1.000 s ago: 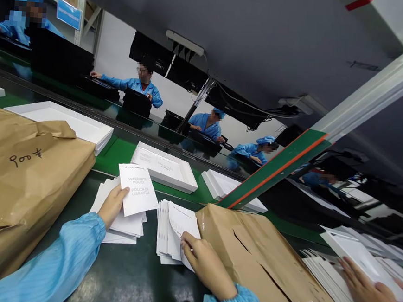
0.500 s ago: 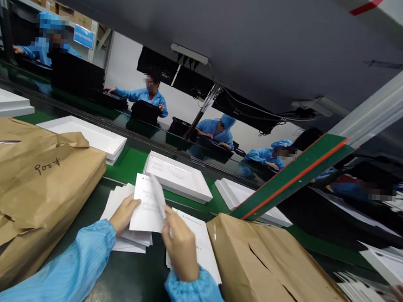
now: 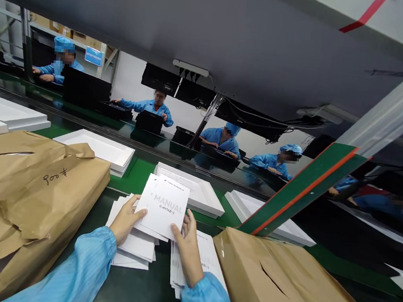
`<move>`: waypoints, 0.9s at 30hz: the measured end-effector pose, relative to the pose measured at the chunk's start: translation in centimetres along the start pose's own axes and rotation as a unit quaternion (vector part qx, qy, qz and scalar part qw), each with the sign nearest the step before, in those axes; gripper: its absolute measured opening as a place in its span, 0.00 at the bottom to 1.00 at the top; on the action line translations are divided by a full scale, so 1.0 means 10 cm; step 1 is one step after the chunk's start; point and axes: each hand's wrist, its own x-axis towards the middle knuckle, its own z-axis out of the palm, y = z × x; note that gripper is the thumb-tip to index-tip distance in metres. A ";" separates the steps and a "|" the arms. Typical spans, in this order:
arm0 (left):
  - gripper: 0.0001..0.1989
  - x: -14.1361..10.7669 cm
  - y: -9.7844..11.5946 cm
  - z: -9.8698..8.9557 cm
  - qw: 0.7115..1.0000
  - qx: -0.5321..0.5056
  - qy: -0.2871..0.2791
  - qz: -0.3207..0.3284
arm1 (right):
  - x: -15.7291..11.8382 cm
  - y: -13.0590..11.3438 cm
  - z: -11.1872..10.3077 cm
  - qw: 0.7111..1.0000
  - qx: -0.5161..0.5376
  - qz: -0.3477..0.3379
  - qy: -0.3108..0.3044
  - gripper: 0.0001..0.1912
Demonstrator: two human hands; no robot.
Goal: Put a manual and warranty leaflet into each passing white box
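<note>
Near the left paper stack [image 3: 138,246], our left hand [image 3: 126,219] pinches a leaflet [image 3: 148,194]; our right hand [image 3: 187,243] grips the overlapping MANUAL booklet [image 3: 166,197]. Their edges are offset, so loosening our hold could let one slip.

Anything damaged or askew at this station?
Yes: the left brown package is torn and crumpled, white showing through low down; the right brown package has dark slits. Loose booklets beside the left hand lie unevenly fanned. Nothing looks spilled.
</note>
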 end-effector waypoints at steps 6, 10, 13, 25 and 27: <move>0.11 0.00 -0.06 0.01 0.995 0.081 0.033 0.036 | -0.03 -0.08 0.01 0.944 0.164 0.236 -0.161 0.20; 0.12 -0.02 -0.07 0.03 0.971 0.224 0.063 0.046 | -0.02 -0.06 0.02 0.961 0.148 0.211 -0.097 0.20; 0.14 -0.03 -0.06 0.04 0.966 0.256 0.027 -0.014 | 0.02 -0.01 0.00 0.966 0.164 0.187 -0.070 0.20; 0.13 -0.03 -0.07 0.04 0.977 0.211 -0.012 0.016 | 0.03 0.05 -0.09 0.947 0.245 0.178 -0.108 0.13; 0.13 -0.03 -0.07 0.05 0.976 0.218 -0.005 0.021 | 0.04 0.06 -0.10 0.947 0.236 0.187 -0.113 0.14</move>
